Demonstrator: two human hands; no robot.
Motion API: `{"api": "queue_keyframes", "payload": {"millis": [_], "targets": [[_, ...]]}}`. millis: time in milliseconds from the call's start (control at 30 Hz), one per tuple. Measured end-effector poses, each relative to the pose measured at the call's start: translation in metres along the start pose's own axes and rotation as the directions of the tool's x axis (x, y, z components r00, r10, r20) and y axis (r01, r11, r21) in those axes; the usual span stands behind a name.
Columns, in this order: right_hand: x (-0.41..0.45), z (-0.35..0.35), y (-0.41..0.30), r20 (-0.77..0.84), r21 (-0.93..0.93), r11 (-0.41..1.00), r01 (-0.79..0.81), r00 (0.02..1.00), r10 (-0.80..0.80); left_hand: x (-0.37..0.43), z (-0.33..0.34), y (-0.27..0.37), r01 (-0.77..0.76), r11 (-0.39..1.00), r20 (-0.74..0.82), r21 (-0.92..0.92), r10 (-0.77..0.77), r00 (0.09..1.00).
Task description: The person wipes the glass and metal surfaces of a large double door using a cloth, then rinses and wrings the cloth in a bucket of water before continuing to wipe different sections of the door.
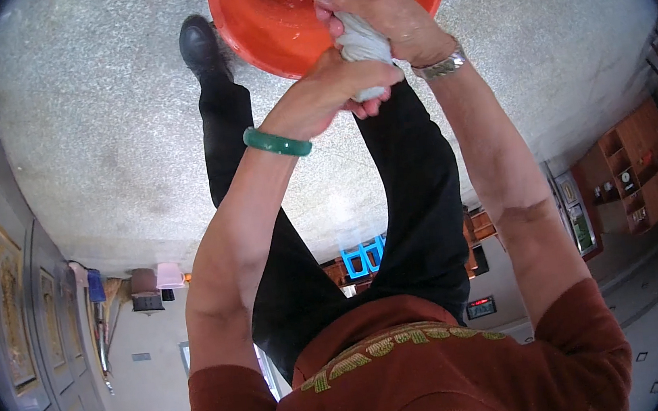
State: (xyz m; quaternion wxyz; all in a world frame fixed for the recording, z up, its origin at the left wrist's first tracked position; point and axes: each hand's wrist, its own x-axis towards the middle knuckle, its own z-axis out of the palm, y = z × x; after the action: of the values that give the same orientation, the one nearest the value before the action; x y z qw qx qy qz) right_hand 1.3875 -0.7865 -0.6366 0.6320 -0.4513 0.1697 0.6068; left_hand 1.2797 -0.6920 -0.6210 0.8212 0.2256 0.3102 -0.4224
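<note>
A wet, bunched white cloth (pixel 364 40) is twisted between my two hands, over the near edge of an orange-red plastic basin (pixel 262 48). My left hand (pixel 345 79), with a green bangle on its wrist, is wrapped round the cloth's lower end. Higher up, my right hand (pixel 386 13) has its fingers and thumb curled about the upper end; a metal-band watch (pixel 441 66) is on that wrist. Some water lies in the basin, whose far side is cut off by the picture's top edge.
My black shoe (pixel 199 43) stands on the speckled grey floor (pixel 99 110), left of the basin. Behind my legs are a blue plastic stool (pixel 357 262), a pink bucket (pixel 169 275) and wooden shelves (pixel 635 170). Grey panelled doors (pixel 17 302) line the left side.
</note>
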Motion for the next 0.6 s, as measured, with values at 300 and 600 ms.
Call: {"api": "queue_keyframes", "payload": {"millis": [300, 600], "targets": [[0.025, -0.007, 0.025, -0.178, -0.257, 0.945, 0.200, 0.952, -0.250, 0.024, -0.010, -0.011, -0.133, 0.954, -0.287, 0.270, 0.212, 0.934], [-0.022, 0.009, -0.001, 0.454, 0.460, 0.882, -0.107, 0.882, -0.129, -0.029, 0.020, -0.016, 0.122, 0.826, 0.457, -0.551, 0.176, 0.872]]}}
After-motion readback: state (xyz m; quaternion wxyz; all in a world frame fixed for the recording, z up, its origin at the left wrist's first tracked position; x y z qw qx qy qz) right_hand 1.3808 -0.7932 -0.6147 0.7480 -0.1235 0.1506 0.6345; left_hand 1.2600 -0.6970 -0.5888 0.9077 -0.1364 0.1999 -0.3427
